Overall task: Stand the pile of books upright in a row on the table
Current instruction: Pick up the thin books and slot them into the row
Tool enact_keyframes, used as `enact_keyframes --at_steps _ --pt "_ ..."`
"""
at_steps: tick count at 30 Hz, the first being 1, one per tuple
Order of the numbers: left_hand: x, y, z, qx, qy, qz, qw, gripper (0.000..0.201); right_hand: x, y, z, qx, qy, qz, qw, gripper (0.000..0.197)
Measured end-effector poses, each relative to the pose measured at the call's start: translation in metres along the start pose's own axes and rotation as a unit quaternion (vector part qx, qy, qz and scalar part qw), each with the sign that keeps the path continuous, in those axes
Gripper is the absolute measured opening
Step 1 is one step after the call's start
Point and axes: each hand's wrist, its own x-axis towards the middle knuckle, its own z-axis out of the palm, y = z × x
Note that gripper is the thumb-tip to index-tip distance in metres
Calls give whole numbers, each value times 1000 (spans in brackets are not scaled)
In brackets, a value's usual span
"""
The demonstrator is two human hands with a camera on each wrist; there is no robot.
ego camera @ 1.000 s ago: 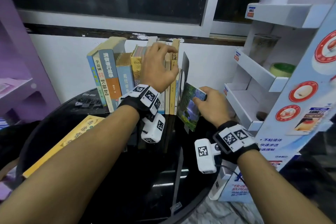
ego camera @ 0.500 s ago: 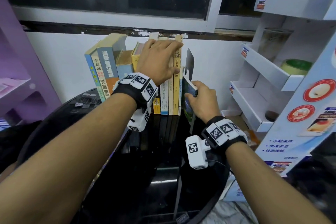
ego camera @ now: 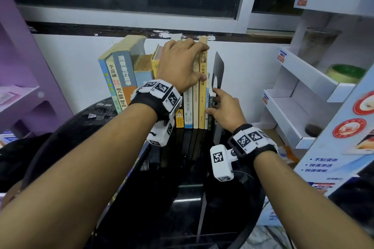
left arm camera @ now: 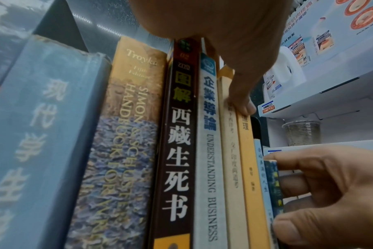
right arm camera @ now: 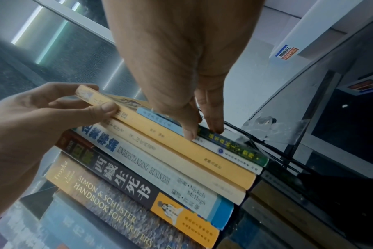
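Observation:
A row of upright books [ego camera: 190, 107] stands on the black glass table [ego camera: 182, 198] against the white wall. My left hand [ego camera: 199, 61] grips the top of the tall yellow book [ego camera: 202, 95], fingers over its top edge and thumb [left arm camera: 241, 102] on its spine. At the row's right end a thin green book [right arm camera: 234, 148] stands between a pale blue book [left arm camera: 260, 161] and the black bookend [ego camera: 219, 70]. My right hand [ego camera: 212, 101] holds the thin green book [left arm camera: 272, 185], thumb at its spine and fingers along its right cover.
A white cardboard display shelf [ego camera: 303, 91] stands close on the right, holding a plastic cup [ego camera: 319, 44] and a green roll [ego camera: 346, 73]. A purple shelf [ego camera: 20, 91] is at the left. The window frame runs above the books.
My right hand has turned the thin green book upright and pushed it into the row's right end, beside the bookend. My left hand has stayed on the book tops.

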Motion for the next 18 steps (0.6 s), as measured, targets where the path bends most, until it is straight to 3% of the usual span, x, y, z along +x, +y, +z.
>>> enact_keyframes --at_steps 18 --pt "-4 0 -3 -9 -16 19 1000 68 12 14 7 -12 -6 -2 1000 58"
